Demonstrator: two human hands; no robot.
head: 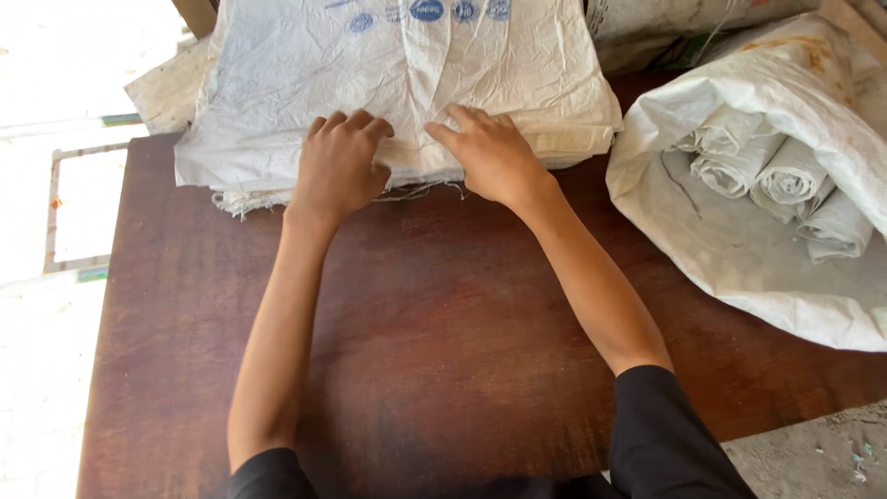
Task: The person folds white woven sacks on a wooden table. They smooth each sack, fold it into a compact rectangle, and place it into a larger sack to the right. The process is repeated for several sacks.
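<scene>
A thick stack of white woven sacks [397, 83] with blue print lies at the far side of a dark brown wooden table [434, 314]. My left hand [339, 164] rests on the stack's near edge, fingers curled onto the top sack. Beside it, my right hand [492, 155] presses on the same edge with fingers bent, pinching at the top layer. Both arms reach across the bare table, in black sleeves.
At the right, a large open white sack [739, 249] lies on its side holding several rolled-up sacks [785, 180]. More sacks lie behind the stack. Bright ground and a pale frame [55, 212] show left of the table; grey floor at the lower right.
</scene>
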